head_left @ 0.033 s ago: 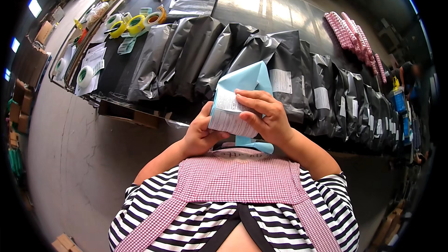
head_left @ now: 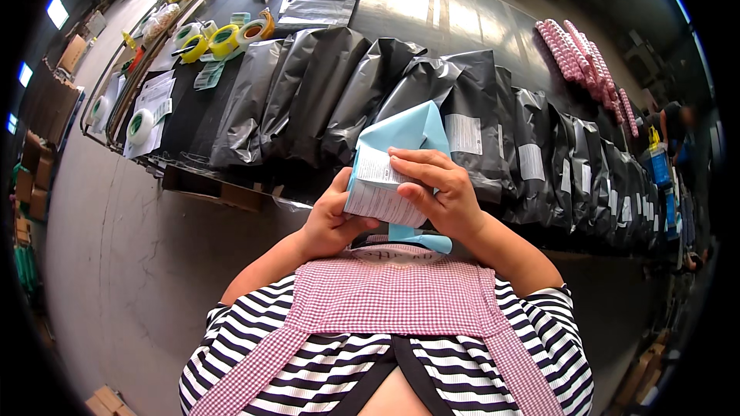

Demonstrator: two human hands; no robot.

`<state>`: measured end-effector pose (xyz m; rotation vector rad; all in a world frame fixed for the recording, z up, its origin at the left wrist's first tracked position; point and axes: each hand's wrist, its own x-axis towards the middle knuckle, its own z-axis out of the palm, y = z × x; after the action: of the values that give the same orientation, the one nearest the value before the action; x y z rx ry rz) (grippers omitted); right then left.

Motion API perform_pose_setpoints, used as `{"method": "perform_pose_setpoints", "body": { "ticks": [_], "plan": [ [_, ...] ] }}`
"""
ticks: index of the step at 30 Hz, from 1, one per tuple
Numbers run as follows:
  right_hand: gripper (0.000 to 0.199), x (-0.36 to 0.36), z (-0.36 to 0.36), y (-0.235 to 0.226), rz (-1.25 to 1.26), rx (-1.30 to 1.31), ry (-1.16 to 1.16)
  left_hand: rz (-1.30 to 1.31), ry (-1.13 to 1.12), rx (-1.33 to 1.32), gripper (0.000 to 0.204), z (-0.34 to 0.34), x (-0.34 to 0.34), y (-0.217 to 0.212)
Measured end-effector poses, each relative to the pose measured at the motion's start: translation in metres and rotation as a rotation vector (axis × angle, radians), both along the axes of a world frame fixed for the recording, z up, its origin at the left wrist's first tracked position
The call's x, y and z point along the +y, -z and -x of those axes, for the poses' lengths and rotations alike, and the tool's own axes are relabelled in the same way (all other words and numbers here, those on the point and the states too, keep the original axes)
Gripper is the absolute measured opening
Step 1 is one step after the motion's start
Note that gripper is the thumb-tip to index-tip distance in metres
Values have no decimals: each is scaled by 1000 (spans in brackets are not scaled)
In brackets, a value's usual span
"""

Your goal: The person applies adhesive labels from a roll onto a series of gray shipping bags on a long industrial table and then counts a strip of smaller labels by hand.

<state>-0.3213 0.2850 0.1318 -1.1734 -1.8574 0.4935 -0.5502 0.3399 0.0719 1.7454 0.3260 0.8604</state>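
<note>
Hands close to the chest, both on one blue mailer (head_left: 412, 135) with a white label (head_left: 378, 189) on its front. Left hand (head_left: 333, 219) grips the mailer's lower left edge, fingers curled shut round it, thumb on the label. Right hand (head_left: 439, 192) lies over the label's right side, fingers bent and pressing flat on the paper, thumb under near the bottom edge. Mailer held upright, tilted slightly left, top corner folded, in front of the pink checked apron (head_left: 385, 300) worn over a striped shirt (head_left: 247, 362).

Behind it, row of grey poly bags (head_left: 339, 92) leaning on a dark table (head_left: 432, 8), some with white labels. Tape rolls (head_left: 223, 38) at the table's far left. Pink rolled bundles (head_left: 578, 54) far right. Grey floor (head_left: 123, 262) to the left.
</note>
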Motion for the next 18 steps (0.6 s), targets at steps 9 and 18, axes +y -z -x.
{"method": "perform_pose_setpoints", "body": {
  "ticks": [9,18],
  "plan": [
    [27,41,-105,-6,627,561,130,28,146,284,31,4,13,10],
    [64,85,-220,29,391,1140,80,-535,241,497,25,-28,59,28]
  ]
}}
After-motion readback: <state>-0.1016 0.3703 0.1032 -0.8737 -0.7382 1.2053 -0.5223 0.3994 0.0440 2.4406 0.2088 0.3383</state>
